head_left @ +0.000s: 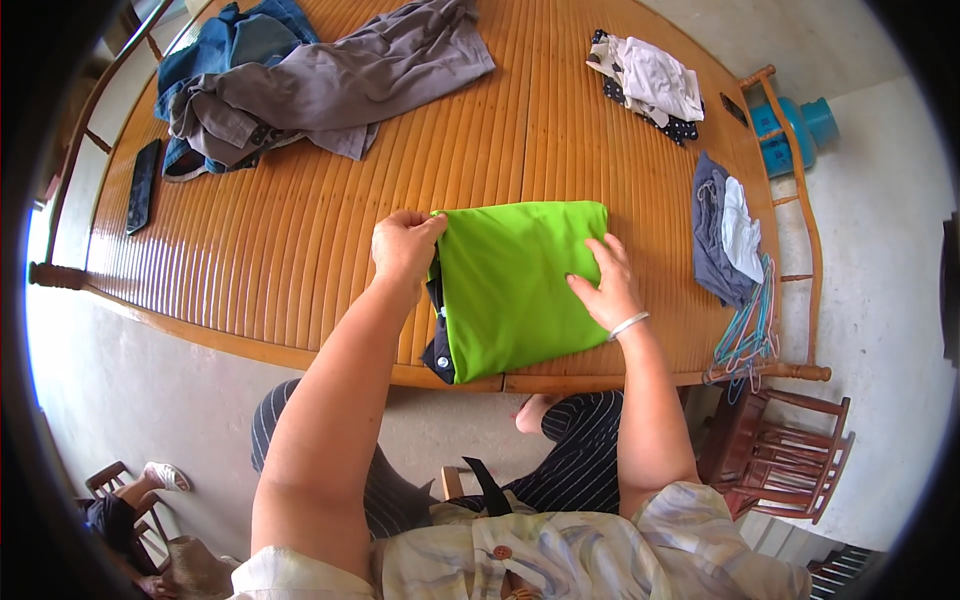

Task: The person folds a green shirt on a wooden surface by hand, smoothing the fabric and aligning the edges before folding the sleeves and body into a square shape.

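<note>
A bright green garment, folded into a rough rectangle, lies on the slatted wooden table at the near edge. Dark cloth with a round snap shows along its left side. My left hand pinches the far left corner of the green garment between thumb and fingers. On its right side rests my right hand, fingers spread and thumb apart, with a pale bracelet at the wrist.
Grey trousers lie over blue denim at the far left, near a black phone. Folded clothes sit far right; a grey-and-white pile and hangers lie along the right edge. A wooden chair stands lower right.
</note>
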A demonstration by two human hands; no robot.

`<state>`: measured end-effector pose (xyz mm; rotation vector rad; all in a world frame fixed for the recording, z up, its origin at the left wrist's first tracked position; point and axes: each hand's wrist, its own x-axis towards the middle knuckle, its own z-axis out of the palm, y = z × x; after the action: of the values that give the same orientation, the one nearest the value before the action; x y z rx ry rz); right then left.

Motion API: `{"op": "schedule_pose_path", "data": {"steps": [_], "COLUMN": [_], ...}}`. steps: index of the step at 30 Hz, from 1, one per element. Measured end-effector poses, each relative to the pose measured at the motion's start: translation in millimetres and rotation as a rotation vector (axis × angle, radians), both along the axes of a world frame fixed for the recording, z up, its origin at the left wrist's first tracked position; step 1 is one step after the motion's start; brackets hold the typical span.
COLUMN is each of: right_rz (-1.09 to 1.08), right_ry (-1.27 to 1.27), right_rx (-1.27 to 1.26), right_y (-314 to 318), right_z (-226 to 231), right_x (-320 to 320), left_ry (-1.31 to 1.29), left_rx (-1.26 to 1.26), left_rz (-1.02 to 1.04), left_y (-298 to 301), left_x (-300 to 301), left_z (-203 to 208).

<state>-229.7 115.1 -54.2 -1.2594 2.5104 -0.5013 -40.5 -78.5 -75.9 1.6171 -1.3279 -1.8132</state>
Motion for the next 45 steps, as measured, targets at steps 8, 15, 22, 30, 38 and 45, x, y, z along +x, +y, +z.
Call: {"op": "schedule_pose_path", "data": {"steps": [8,15,22,30,38,45], "right_rz": [0.004,-0.003,0.024,0.039,0.057,-0.211], "right_ry": [0.003,-0.017,-0.039,-0.062,-0.03,-0.164], "right_rx": [-0.003,0.021,0.016,0.063,0.144,-0.268], "right_y": [2,1,1,-1,2,-2], "right_z": [-4,-6,-8,-6,-1,-20], "right_x": [-4,-5,-9,-8,-3,-39], "left_ry": [0.038,0.048,0.174,0.272,0.194,0.113], "left_rx": [0.097,0.141,0.342,0.508,0.425,0.292], "left_rz": [0.011,0.004,0.115,0.137,0.134,0.019], "left_y": [-5,-7,-8,-10,-14,-12], "left_x": [0,1,1,1,7,5], "left_z": [13,12,13,14,13,8]}}
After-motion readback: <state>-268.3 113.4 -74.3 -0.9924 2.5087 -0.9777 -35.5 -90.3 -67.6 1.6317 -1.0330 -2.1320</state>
